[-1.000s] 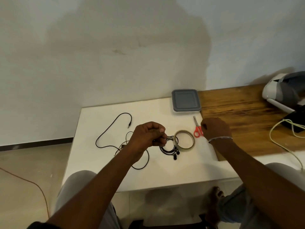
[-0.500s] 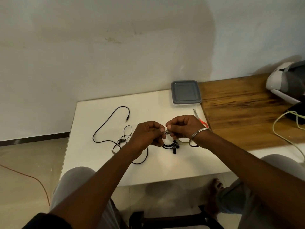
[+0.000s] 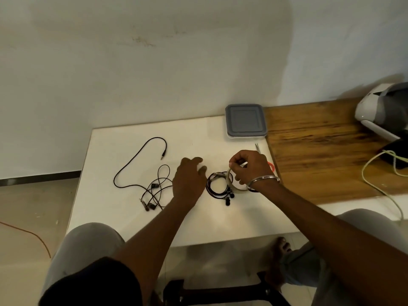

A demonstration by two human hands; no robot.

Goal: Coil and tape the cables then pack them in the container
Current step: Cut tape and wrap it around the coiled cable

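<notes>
A coiled black earphone cable (image 3: pixel 217 188) with a strip of tape on it lies on the white table (image 3: pixel 132 219). My left hand (image 3: pixel 189 180) hovers just left of the coil, fingers apart, holding nothing. My right hand (image 3: pixel 249 167) grips the tape roll (image 3: pixel 230 180), lifting its left edge beside the coil. A tangled black earphone cable (image 3: pixel 155 191) and a loose black audio cable (image 3: pixel 136 160) lie further left. The closed grey-lidded container (image 3: pixel 245 120) stands at the table's far edge.
Red-handled scissors (image 3: pixel 258 149) lie behind my right hand, mostly hidden. A wooden top (image 3: pixel 326 149) adjoins the table on the right, with a white and grey device (image 3: pixel 384 111) and a pale green cord (image 3: pixel 375 184). My knees are under the near edge.
The coil that both hands held has been put down on the table. My left hand let go and opened. My right hand moved right and took hold of the tape roll.
</notes>
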